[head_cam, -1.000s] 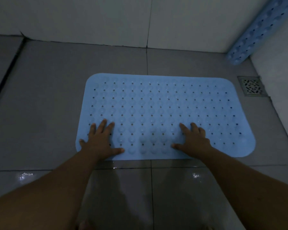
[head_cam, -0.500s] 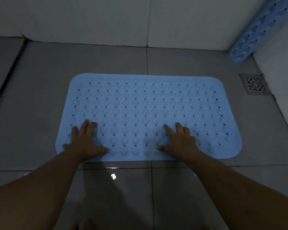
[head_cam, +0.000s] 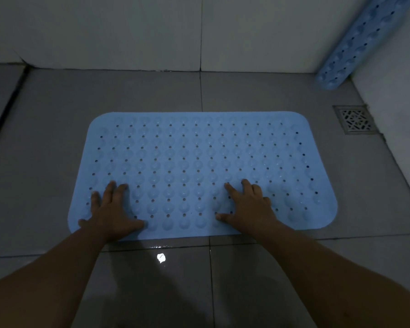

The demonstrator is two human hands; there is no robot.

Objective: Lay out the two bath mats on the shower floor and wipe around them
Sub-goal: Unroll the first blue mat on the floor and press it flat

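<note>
On floor, blue perforated mat [head_cam: 199, 162], flat

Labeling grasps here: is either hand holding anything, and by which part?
Nothing is held. The left hand and right hand lie flat, fingers spread, pressing on the near edge of the blue bath mat, which lies on the floor.

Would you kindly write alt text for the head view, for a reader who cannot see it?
Both hands, left and right, press flat on a blue mat lying on the grey floor. A second mat, rolled, leans in the far right corner, near a drain.
</note>
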